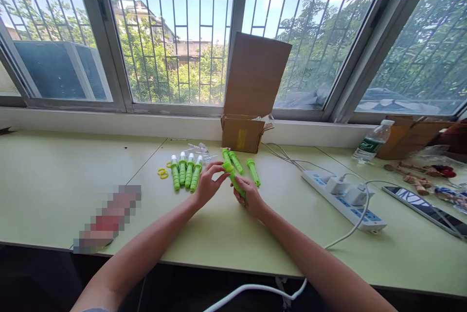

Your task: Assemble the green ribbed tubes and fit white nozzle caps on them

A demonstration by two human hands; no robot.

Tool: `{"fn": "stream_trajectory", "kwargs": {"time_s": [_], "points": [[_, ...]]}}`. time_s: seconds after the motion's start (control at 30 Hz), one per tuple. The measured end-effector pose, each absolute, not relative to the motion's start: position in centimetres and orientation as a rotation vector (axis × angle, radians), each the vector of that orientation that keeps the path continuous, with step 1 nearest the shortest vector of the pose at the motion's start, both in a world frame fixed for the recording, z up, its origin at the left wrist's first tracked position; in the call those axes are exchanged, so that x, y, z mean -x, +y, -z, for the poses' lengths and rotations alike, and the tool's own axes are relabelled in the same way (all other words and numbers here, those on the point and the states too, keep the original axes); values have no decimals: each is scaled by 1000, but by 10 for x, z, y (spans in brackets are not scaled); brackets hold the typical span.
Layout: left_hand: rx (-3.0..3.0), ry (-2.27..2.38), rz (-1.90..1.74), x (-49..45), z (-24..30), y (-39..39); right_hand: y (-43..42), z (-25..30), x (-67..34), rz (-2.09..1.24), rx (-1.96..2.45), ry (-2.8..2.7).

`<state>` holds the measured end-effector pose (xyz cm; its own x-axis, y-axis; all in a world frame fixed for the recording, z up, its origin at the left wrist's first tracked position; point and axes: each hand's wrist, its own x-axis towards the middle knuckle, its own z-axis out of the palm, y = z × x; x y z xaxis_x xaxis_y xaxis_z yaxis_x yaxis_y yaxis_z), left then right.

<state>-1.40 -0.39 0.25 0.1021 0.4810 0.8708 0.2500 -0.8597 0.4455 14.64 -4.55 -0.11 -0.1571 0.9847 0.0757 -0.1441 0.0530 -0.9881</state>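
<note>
A bright green ribbed plastic tube (239,187) is held at a slant between my two hands, above the table. My right hand (251,198) is closed round its lower part. At the flared upper end, the fingers and thumb of my left hand (209,183) pinch the tube. Just left of that hand lie several green tubes with clear whitish tips (188,168), side by side. Yellow rings (162,173) are beside them. Beyond my hands are more green tubes without such tips (253,172). Small clear plastic pieces (199,148) lie behind the row.
An open cardboard box (239,133) stands against the window sill. To the right are a power strip (343,200) with plugs and cables, a phone-like dark device (425,207) and a plastic bottle (372,142). A pixelated patch (107,219) covers something at front left.
</note>
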Motion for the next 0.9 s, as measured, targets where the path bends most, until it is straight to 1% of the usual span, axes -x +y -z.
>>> {"fn": "stream_trajectory", "kwargs": {"time_s": [0.2, 0.47, 0.63, 0.73, 0.9], "points": [[-2170, 698, -1850, 12, -5, -7, -41, 5, -150, -1545, 901, -1184], [-2176, 705, -1821, 12, -5, -8, -38, 6, -153, -1652, 859, -1174], [-2194, 673, -1801, 11, -8, -11, -37, 5, -153, -1714, 905, -1170], [-2190, 646, -1796, 10, -10, -12, -40, 5, -151, -1697, 913, -1192], [-2160, 661, -1794, 12, -6, -8, -41, 7, -148, -1530, 928, -1276]]}}
